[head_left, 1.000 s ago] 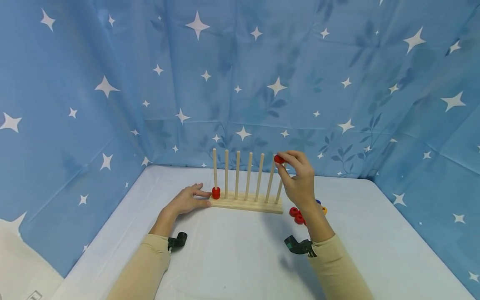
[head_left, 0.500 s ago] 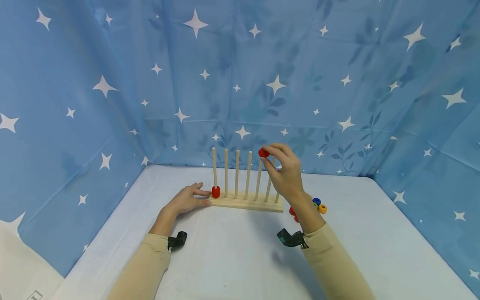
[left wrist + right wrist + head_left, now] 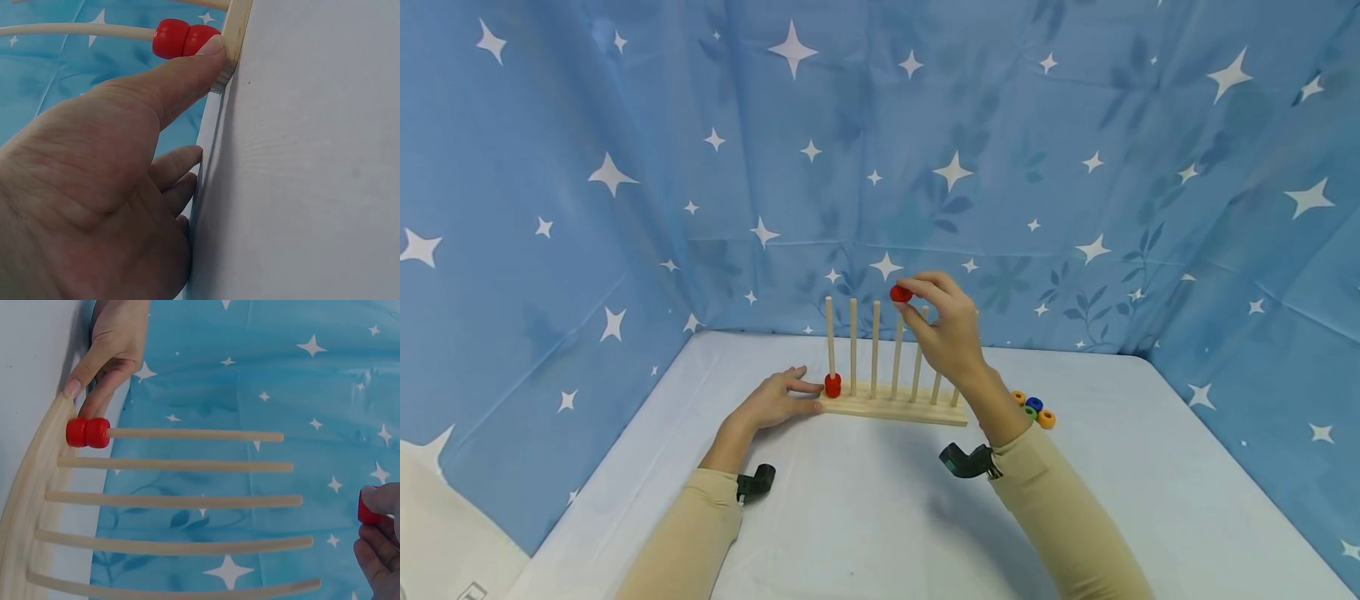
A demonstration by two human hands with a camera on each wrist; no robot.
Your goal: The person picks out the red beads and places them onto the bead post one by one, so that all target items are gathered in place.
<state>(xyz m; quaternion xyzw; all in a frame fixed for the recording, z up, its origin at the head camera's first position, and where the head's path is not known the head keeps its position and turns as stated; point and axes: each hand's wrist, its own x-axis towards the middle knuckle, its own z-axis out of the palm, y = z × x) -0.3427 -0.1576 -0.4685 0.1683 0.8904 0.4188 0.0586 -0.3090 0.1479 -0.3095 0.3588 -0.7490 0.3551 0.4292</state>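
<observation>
A wooden peg rack (image 3: 891,407) stands on the table, with two red beads (image 3: 832,385) stacked at the foot of its leftmost peg. My left hand (image 3: 778,400) holds the rack's left end between thumb and index finger; its other fingers stretch out behind. In the left wrist view the thumb (image 3: 187,69) lies across the rack's end beside the red beads. Above the peg tops, my right hand (image 3: 946,325) pinches another red bead (image 3: 901,293) between thumb and fingertips. That bead (image 3: 369,509) is apart from the pegs in the right wrist view.
Right of the rack, loose beads lie on the white table (image 3: 850,500): a blue bead (image 3: 1034,404), a green one (image 3: 1030,412) and orange ones (image 3: 1047,419). My right forearm partly hides this group. A blue star-patterned curtain (image 3: 880,167) surrounds the table's back and sides.
My right hand has carried the red bead leftward and slightly up, from over the right-hand pegs toward the middle ones. More of the loose orange beads shows now. The left hand stays put.
</observation>
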